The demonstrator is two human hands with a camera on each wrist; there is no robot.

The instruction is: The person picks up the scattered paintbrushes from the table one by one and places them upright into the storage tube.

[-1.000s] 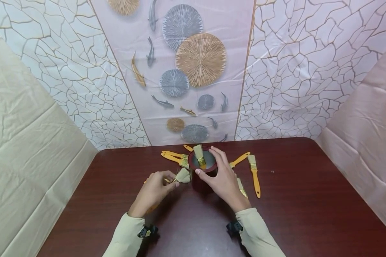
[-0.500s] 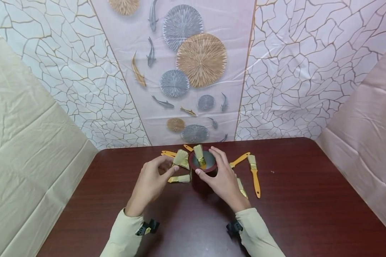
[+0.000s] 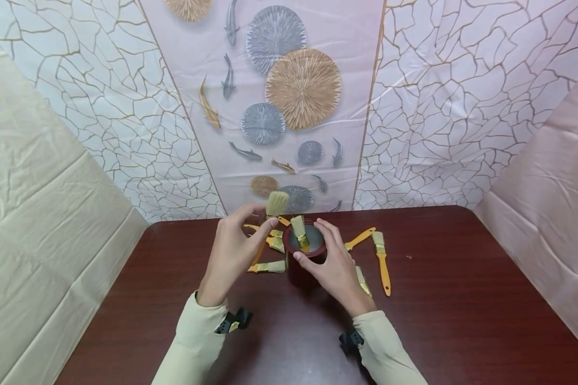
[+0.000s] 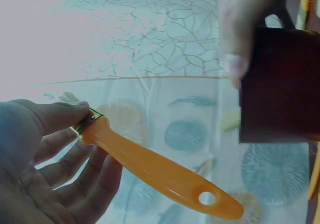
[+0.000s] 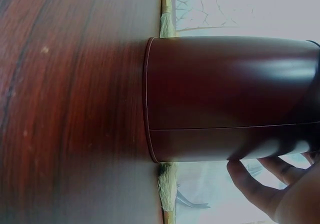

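My left hand point(image 3: 236, 246) pinches a paintbrush point(image 3: 277, 203) at its metal band, bristles up and yellow handle slanting down. In the left wrist view that paintbrush point(image 4: 165, 171) shows its handle with a hole near the end; thumb and fingers meet at the band. A dark red cylindrical cup point(image 5: 230, 94) stands on the table, and my right hand point(image 3: 334, 270) grips it near the rim, thumb on the near side and fingers on the far side. Inside the cup leans another paintbrush point(image 3: 298, 231), bristles up. The held brush is up left of the cup.
Several yellow-handled brushes lie around the cup: one brush point(image 3: 270, 267) at its left, more behind it, a brush point(image 3: 361, 238) to the right and a brush point(image 3: 381, 263) farther right. The dark wooden table point(image 3: 462, 299) meets a patterned cloth backdrop point(image 3: 428, 133).
My left hand has lifted a paintbrush off the table at the cup's left, raising it and turning its bristles upward. My right hand has stayed on the cup.
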